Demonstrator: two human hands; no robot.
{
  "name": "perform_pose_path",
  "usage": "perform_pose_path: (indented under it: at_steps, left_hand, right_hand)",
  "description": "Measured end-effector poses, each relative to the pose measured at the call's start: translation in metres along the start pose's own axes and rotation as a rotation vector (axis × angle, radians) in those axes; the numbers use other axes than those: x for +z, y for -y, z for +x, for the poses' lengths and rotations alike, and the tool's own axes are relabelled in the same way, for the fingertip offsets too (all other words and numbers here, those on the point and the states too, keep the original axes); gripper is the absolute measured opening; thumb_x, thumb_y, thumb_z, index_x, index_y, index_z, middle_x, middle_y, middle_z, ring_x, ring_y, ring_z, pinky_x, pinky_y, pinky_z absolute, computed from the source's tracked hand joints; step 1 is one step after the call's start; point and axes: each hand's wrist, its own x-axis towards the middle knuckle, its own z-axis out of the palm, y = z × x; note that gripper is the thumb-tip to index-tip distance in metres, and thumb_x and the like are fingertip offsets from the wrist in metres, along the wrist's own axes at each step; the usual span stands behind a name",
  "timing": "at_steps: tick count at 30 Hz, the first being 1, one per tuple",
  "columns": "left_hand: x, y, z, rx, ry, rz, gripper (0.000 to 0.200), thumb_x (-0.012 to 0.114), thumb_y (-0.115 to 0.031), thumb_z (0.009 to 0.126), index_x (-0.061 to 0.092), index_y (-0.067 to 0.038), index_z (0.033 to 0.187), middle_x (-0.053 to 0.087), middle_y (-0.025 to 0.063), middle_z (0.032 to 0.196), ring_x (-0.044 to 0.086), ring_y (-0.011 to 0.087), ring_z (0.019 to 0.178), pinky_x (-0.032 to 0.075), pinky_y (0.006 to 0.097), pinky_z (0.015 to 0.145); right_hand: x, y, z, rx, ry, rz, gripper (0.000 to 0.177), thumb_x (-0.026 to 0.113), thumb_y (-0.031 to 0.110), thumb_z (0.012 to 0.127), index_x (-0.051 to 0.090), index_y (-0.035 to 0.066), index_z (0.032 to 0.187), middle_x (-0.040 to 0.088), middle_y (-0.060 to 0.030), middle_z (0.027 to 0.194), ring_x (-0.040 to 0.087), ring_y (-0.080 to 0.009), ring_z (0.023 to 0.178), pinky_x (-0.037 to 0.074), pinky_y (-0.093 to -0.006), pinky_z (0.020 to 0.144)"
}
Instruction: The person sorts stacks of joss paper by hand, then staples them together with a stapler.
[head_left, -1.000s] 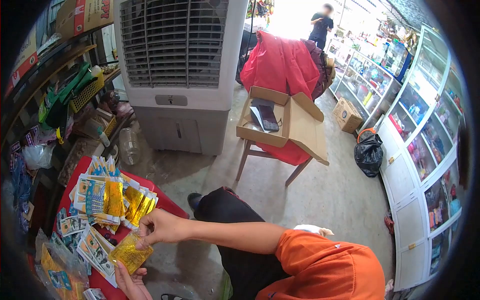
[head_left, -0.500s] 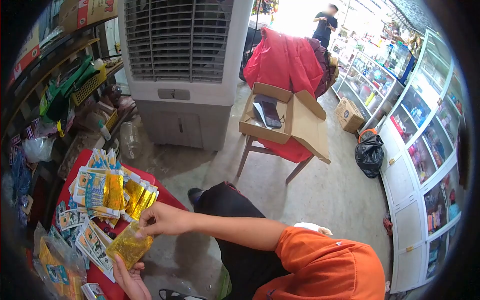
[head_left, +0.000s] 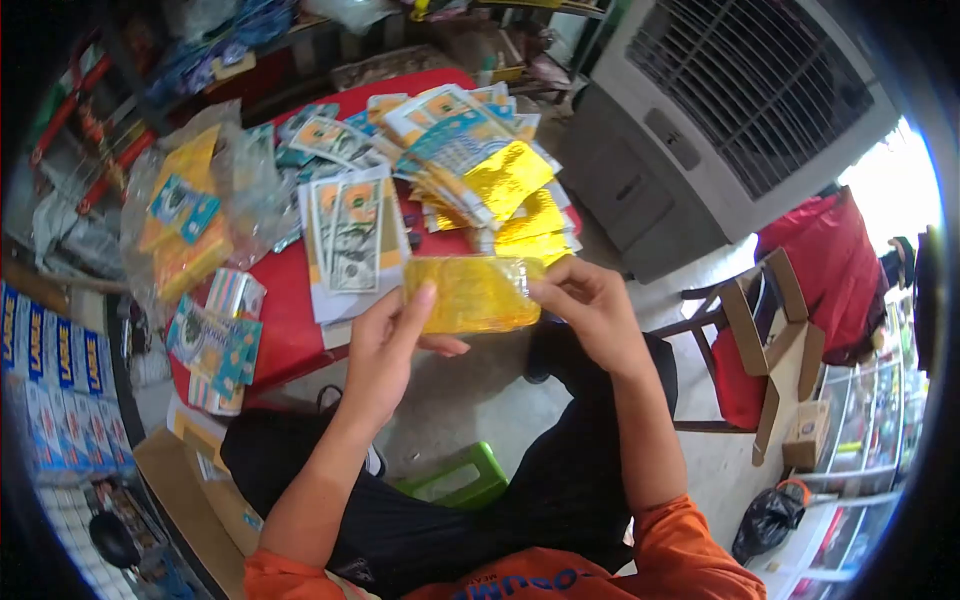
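Between my two hands is a flat yellow packet point(head_left: 475, 293) in clear, shiny wrap. My left hand point(head_left: 390, 335) grips its left end with the thumb on top. At the right end, the fingers of my right hand point(head_left: 590, 305) pinch the wrap. Just beyond, on the red table point(head_left: 285, 290), lie printed banknote-like sheets point(head_left: 350, 235) on white paper. A fanned pile of paper bundles with gold foil point(head_left: 510, 180) is behind the packet. A clear plastic bag point(head_left: 240, 180) with yellow packs is at the table's left.
A grey air cooler point(head_left: 640, 170) stands at the upper right. Beside it are an open cardboard box point(head_left: 775, 350) on a chair and a black bag point(head_left: 768, 522). A green stool point(head_left: 470, 480) is between my legs. Another cardboard box point(head_left: 190, 490) is at lower left.
The view has swung left and down toward the table. The yellow packet now lies level before me, with my left hand on its left end and my right hand on its right end.
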Motion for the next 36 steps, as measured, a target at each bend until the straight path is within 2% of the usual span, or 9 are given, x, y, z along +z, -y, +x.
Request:
perform_pose_path:
  at_steps: [6, 11, 15, 17, 20, 23, 26, 30, 36]
  left_hand:
    - [-0.006, -0.002, 0.000, 0.046, -0.022, -0.047, 0.040, 0.053, -0.036, 0.104, 0.062, 0.000, 0.118, 0.069, 0.0088, 0.098, 0.069, 0.0190, 0.069, 0.054, 0.0281, 0.063]
    - [-0.014, -0.008, -0.005, 0.087, -0.021, -0.086, 0.041, 0.054, -0.037, 0.103, 0.061, 0.000, 0.119, 0.068, 0.0093, 0.103, 0.070, 0.0183, 0.071, 0.056, 0.0286, 0.066]
    - [-0.028, -0.027, -0.040, 0.174, -0.042, -0.172, 0.041, 0.054, -0.033, 0.103, 0.057, 0.001, 0.126, 0.068, 0.0103, 0.105, 0.070, 0.0180, 0.073, 0.056, 0.0287, 0.066]
    - [-0.040, -0.052, -0.093, 0.089, -0.058, -0.127, 0.038, 0.058, -0.025, 0.101, 0.055, 0.002, 0.128, 0.068, 0.0100, 0.107, 0.070, 0.0161, 0.074, 0.057, 0.0262, 0.067]
    - [-0.070, -0.067, -0.168, 0.263, -0.475, -0.022, 0.037, 0.056, -0.015, 0.099, 0.052, 0.002, 0.132, 0.068, 0.0133, 0.110, 0.069, 0.0173, 0.068, 0.057, 0.0286, 0.056]
    - [-0.123, -0.068, -0.210, 0.409, -0.956, -0.007, 0.036, 0.051, -0.025, 0.100, 0.053, 0.001, 0.125, 0.070, 0.0147, 0.104, 0.066, 0.0179, 0.059, 0.051, 0.0259, 0.051]
    - [-0.183, -0.046, -0.223, 0.455, -1.237, -0.069, 0.036, 0.059, -0.029, 0.096, 0.054, -0.003, 0.120, 0.068, 0.0123, 0.097, 0.066, 0.0178, 0.061, 0.050, 0.0254, 0.053]
    - [-0.219, -0.013, -0.208, 0.378, -1.293, -0.112, 0.041, 0.062, -0.028, 0.093, 0.050, -0.004, 0.124, 0.066, 0.0126, 0.098, 0.068, 0.0191, 0.064, 0.053, 0.0276, 0.055]
    - [-0.210, -0.004, -0.169, 0.355, -1.106, -0.131, 0.051, 0.060, -0.025, 0.096, 0.038, -0.002, 0.136, 0.061, 0.0181, 0.116, 0.071, 0.0247, 0.081, 0.057, 0.0292, 0.059]
  right_hand:
    - [-0.003, 0.007, 0.002, -0.018, 0.010, 0.036, 0.017, 0.068, 0.016, 0.096, 0.062, 0.003, 0.088, 0.062, 0.0031, 0.083, 0.055, -0.0038, 0.078, 0.042, -0.0208, 0.072]
    - [-0.009, -0.005, 0.004, -0.089, -0.164, 0.029, 0.016, 0.059, 0.021, 0.101, 0.061, 0.006, 0.096, 0.058, 0.0028, 0.086, 0.053, -0.0060, 0.082, 0.042, -0.0222, 0.075]
    - [-0.008, 0.000, 0.004, -0.165, -0.348, 0.117, 0.020, 0.057, 0.024, 0.101, 0.063, 0.005, 0.107, 0.060, 0.0018, 0.091, 0.054, -0.0061, 0.081, 0.043, -0.0232, 0.070]
    - [-0.009, 0.005, 0.001, -0.252, -0.451, 0.246, 0.022, 0.055, 0.025, 0.102, 0.061, 0.006, 0.112, 0.063, -0.0012, 0.099, 0.058, -0.0073, 0.083, 0.043, -0.0220, 0.066]
    - [-0.011, 0.005, -0.001, -0.288, -0.389, 0.381, 0.021, 0.055, 0.023, 0.103, 0.062, 0.006, 0.112, 0.064, -0.0016, 0.099, 0.058, -0.0076, 0.085, 0.045, -0.0241, 0.068]
    - [0.004, 0.001, 0.003, -0.209, -0.336, 0.357, 0.020, 0.055, 0.023, 0.102, 0.062, 0.006, 0.110, 0.063, -0.0005, 0.098, 0.056, -0.0059, 0.084, 0.043, -0.0231, 0.068]
    - [0.015, -0.003, 0.004, -0.200, -0.180, 0.359, 0.020, 0.057, 0.022, 0.102, 0.063, 0.008, 0.115, 0.065, 0.0017, 0.106, 0.058, -0.0025, 0.090, 0.042, -0.0193, 0.067]
    - [0.049, 0.012, 0.009, -0.191, -0.267, 0.317, 0.019, 0.057, 0.021, 0.102, 0.063, 0.004, 0.107, 0.065, -0.0023, 0.099, 0.060, -0.0088, 0.088, 0.048, -0.0255, 0.079]
    - [0.064, 0.014, 0.011, -0.188, -0.212, 0.296, 0.019, 0.057, 0.021, 0.102, 0.063, 0.004, 0.106, 0.065, -0.0033, 0.102, 0.060, -0.0099, 0.093, 0.049, -0.0275, 0.082]
